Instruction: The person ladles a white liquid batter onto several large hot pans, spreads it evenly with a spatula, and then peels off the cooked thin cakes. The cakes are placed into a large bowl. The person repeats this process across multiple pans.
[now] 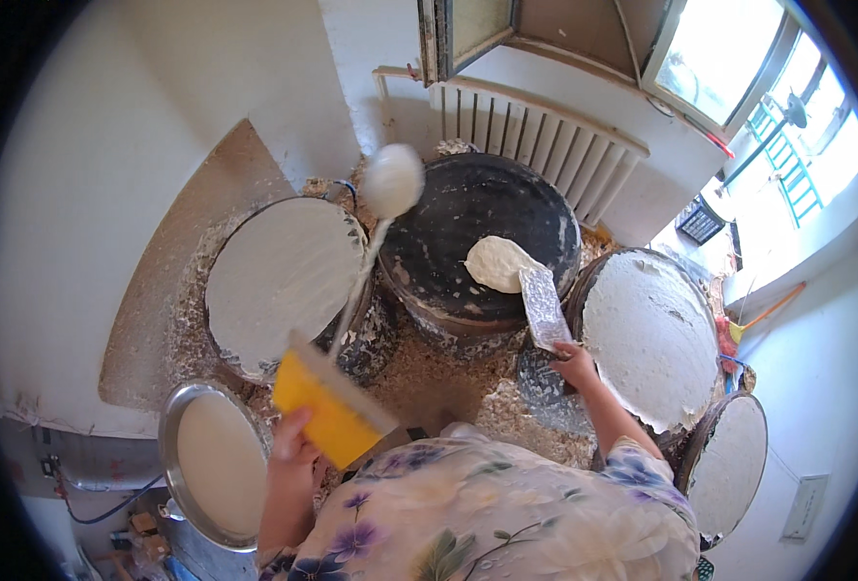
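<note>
My left hand (pixel 295 438) grips a yellow scraper (pixel 331 407) with a pale, blurred edge. A batter-coated ladle (pixel 394 181) is raised between two griddles; its handle runs down behind the scraper, so I cannot tell whether the same hand holds it. My right hand (pixel 575 365) holds a flat spreader (pixel 543 305) that looks wrapped in shiny film or foil. Its far end touches a rounded patch of pale batter (pixel 500 263) on the black round griddle (pixel 458 210). To my left, a metal basin (pixel 169 465) contains creamy batter (pixel 222 461).
A thin white layer covers the left griddle (pixel 283 283), the right griddle (pixel 646 334) and a smaller one (pixel 730 465) at far right. Crumbs litter the floor (pixel 429 385) between them. A radiator (pixel 545 131) stands behind the black griddle. A broom (pixel 733 335) leans at right.
</note>
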